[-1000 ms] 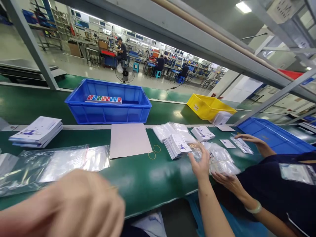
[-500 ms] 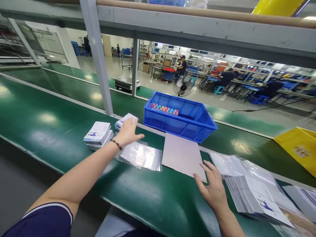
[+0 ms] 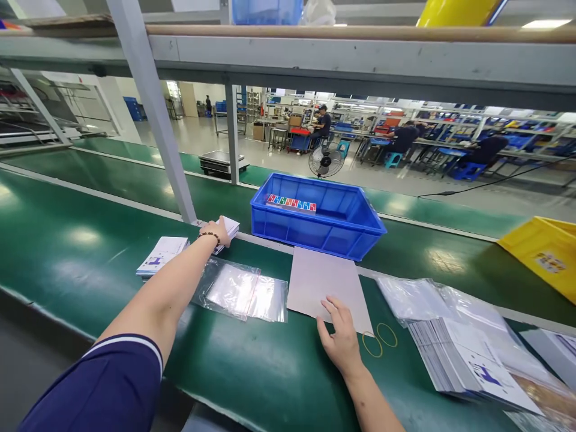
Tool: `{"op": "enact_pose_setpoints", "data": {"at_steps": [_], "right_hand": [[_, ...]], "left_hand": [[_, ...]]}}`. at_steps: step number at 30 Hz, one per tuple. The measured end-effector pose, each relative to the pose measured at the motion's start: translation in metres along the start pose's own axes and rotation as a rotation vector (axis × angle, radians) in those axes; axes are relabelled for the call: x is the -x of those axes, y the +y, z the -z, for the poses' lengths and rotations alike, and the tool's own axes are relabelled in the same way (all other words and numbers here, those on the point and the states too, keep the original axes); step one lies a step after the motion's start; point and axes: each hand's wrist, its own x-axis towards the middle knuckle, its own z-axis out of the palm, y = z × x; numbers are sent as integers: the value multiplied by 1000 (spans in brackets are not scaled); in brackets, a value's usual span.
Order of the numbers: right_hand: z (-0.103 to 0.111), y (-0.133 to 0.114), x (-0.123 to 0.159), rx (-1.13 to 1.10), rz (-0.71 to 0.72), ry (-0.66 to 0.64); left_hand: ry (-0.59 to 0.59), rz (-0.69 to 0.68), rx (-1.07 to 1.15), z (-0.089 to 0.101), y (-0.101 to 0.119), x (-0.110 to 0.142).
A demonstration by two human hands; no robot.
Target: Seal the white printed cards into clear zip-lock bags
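Note:
My left hand [image 3: 216, 233] reaches far out and is closed around a small stack of white printed booklets [image 3: 231, 227] near the post; its fingertips are partly hidden. A second stack of booklets [image 3: 162, 252] lies to the left of my forearm. Clear plastic bags [image 3: 238, 294] lie flat on the green surface just below my left hand. My right hand [image 3: 341, 339] is open and holds nothing, its fingers spread over the near edge of a pale sheet [image 3: 324, 282]. Two yellow rubber bands [image 3: 378, 341] lie to its right.
A blue bin [image 3: 315, 231] holding a strip of coloured pieces stands behind the sheet. On the right are a fanned pile of booklets [image 3: 468, 360], more plastic bags [image 3: 414, 297] and a yellow bin [image 3: 540, 258]. A metal post [image 3: 155, 114] rises at the left.
My left hand has gone from open above the far stack of booklets to gripping it. My right hand has moved left, uncovering the rubber bands. The view has shifted slightly.

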Motion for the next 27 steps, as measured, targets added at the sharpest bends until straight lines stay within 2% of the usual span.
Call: {"op": "enact_pose_setpoints", "data": {"at_steps": [3,6,8,10,12,14,16,18,20,22,24,26,27], "right_hand": [[2,2,-1,-108,-119,40],[6,-1,-3,-358,-350,44],[9,-6,-5,-683,-560,-18],[13,-16,-5,-1108,-743,-137],[15,-27,-5,-1478,-813,-248],[15,-37,-4,-1644,-795,-246],[12,-43,-3,-1627,-789,-120],[11,-43,-3,-1485,-839,42],[12,-38,-5,-1312,-905,137],[15,-33,-6,-1199,-921,139],[21,-29,-7,-1163,-860,68],[27,-28,-6,-1142,-768,-26],[30,-29,-6,-1116,-720,-62]], "left_hand": [[21,-48,-7,14,0,11],[51,-185,-13,30,13,41],[97,-436,0,33,30,73],[133,-708,-21,27,53,110],[165,-944,-86,13,76,147],[147,-1046,-97,-6,100,178],[91,-1047,-23,-26,122,199],[40,-983,76,-45,140,210],[-18,-918,191,-59,151,212],[-84,-866,344,-67,155,209],[-159,-824,565,-72,152,202],[-297,-783,878,-77,144,195],[-403,-747,1062,-79,140,192]]}}
